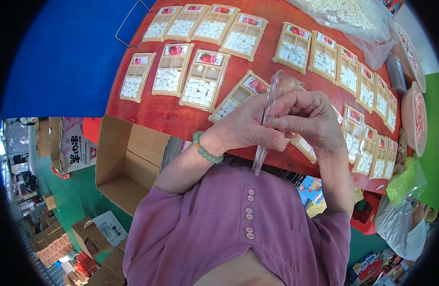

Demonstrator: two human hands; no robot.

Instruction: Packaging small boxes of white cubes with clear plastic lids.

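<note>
Over the table's near edge I hold some thin clear plastic lids (260, 159), turned on edge. My left hand (250, 123), with a green bead bracelet at the wrist, is closed on them, thumb on the near side. The bent fingers of my right hand (311, 114) pinch at the lids' right side. How many lids there are I cannot tell. Just behind my left hand lies a tan tray (241, 94) with white pieces and a strawberry card, partly hidden. Another tray (306, 147) shows in part below my right hand.
Rows of similar trays (199, 81) cover the red table (167, 112). A plastic bag (346, 16) of white pieces lies at the far right. Basins (415, 119) stand along the right edge. An open cardboard box (133, 162) sits at the left below the table.
</note>
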